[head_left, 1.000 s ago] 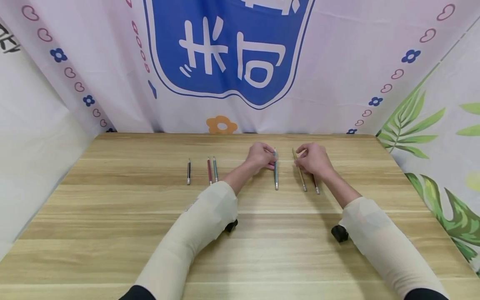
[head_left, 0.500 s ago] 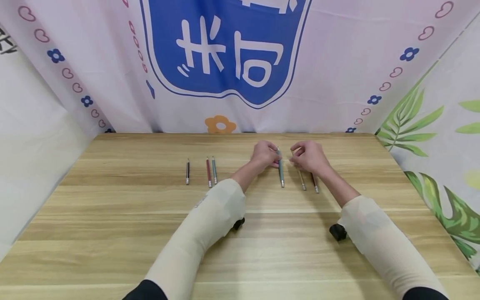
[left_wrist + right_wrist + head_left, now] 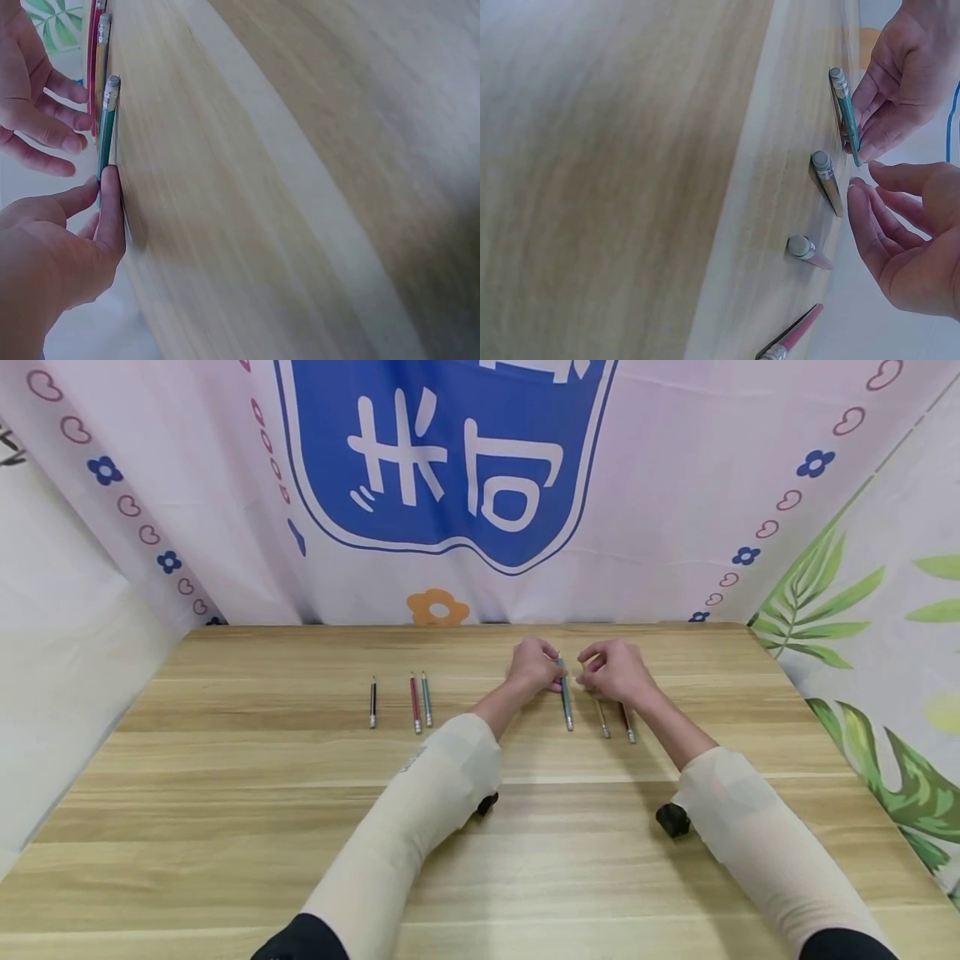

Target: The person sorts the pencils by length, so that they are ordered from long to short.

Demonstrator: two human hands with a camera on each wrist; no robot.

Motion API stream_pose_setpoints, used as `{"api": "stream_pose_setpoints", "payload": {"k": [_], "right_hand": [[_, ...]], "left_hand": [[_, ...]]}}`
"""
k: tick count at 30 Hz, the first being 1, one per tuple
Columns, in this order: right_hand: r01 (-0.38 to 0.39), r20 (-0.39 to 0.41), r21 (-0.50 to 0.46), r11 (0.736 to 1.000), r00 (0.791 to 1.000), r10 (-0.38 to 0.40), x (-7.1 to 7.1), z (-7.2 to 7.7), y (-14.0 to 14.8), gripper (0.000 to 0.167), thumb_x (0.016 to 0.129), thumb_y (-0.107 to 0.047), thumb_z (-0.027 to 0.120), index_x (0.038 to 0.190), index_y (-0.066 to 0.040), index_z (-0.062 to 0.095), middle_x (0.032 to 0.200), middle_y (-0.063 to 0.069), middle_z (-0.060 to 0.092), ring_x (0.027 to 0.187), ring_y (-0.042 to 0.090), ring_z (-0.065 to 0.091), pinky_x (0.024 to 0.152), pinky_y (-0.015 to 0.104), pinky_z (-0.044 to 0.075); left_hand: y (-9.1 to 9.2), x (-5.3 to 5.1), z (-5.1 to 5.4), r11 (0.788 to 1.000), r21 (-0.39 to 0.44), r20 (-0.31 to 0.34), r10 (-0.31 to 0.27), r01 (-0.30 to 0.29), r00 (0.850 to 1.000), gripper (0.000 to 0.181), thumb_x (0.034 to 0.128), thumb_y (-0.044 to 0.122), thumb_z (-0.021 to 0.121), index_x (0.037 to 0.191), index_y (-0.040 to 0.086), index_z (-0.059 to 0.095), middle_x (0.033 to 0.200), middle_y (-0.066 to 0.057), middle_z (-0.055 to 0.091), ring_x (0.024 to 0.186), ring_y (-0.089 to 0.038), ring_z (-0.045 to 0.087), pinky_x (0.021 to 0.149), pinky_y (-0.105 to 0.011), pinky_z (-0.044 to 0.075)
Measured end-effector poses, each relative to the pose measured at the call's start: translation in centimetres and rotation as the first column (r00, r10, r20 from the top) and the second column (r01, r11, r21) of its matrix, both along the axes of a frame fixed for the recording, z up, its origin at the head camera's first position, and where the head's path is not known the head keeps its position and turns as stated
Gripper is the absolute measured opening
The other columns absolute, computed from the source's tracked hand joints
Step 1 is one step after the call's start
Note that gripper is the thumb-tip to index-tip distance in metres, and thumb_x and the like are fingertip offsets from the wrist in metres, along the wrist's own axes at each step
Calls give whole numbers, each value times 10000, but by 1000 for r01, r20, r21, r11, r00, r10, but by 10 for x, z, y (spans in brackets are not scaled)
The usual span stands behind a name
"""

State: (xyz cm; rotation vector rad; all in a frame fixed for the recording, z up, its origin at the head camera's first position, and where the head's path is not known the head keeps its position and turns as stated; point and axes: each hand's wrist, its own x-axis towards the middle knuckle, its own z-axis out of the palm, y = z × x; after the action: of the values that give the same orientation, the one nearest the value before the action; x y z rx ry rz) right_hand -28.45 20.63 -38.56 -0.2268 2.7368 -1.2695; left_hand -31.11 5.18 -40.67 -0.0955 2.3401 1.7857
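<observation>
My left hand (image 3: 534,665) pinches a teal pencil (image 3: 566,702) between thumb and fingers, its eraser end toward me. In the left wrist view, the same green-looking pencil (image 3: 107,131) slants just above the tabletop or touches it; I cannot tell which. My right hand (image 3: 618,672) hovers just right of it, thumb and fingers loosely bent and apart, with nothing between them in the right wrist view. Below that hand lie a yellow pencil (image 3: 603,720) and a dark red pencil (image 3: 627,724), their far ends covered. The right wrist view also has a red pencil (image 3: 799,334) lower down.
To the left on the wooden table (image 3: 262,793) lie a short black pencil (image 3: 372,703), a red pencil (image 3: 415,703) and another teal pencil (image 3: 427,700). A printed curtain (image 3: 660,510) hangs along the table's far edge.
My left hand has moved slightly right with the teal pencil, closer to the yellow one. My right hand has shifted a little left and now covers the yellow pencil's far end.
</observation>
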Motion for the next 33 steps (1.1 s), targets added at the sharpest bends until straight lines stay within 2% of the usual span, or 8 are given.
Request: {"api": "stream_pose_setpoints", "payload": {"k": [9, 17, 25, 33], "right_hand": [[-17, -13, 29, 999, 1000, 17, -3, -2, -3, 309, 892, 49, 716, 1187, 132, 668, 962, 257, 735, 691, 218, 727, 591, 244, 643], [-26, -27, 69, 997, 999, 28, -1, 0, -9, 313, 887, 45, 729, 1187, 117, 677, 944, 231, 738, 684, 225, 724, 555, 212, 614], [-53, -24, 116, 992, 998, 56, -4, -2, -18, 293, 891, 36, 731, 1174, 95, 687, 915, 202, 744, 664, 205, 717, 543, 222, 605], [-74, 5, 100, 992, 997, 74, -7, -7, -23, 315, 875, 59, 767, 1172, 115, 680, 903, 203, 725, 625, 175, 681, 527, 220, 603]], "left_hand": [[-1, -8, -3, 995, -101, -2, -6, 6, 1000, 266, 840, -176, 745, 1086, -112, 668, 824, -179, 701, 459, -143, 596, 458, -219, 595], [-8, -2, 0, 995, -98, -7, -30, 30, 1000, 300, 847, -177, 718, 1133, -106, 663, 918, -212, 730, 503, -159, 631, 545, -262, 643], [-29, 8, 6, 995, -71, -20, -65, 64, 998, 273, 902, -117, 712, 1168, -97, 651, 943, -228, 750, 564, -182, 641, 587, -298, 658], [-59, 14, 14, 988, -42, -70, -151, 149, 986, 326, 912, -113, 696, 1226, -143, 615, 1017, -266, 726, 608, -189, 639, 655, -346, 670]]}}
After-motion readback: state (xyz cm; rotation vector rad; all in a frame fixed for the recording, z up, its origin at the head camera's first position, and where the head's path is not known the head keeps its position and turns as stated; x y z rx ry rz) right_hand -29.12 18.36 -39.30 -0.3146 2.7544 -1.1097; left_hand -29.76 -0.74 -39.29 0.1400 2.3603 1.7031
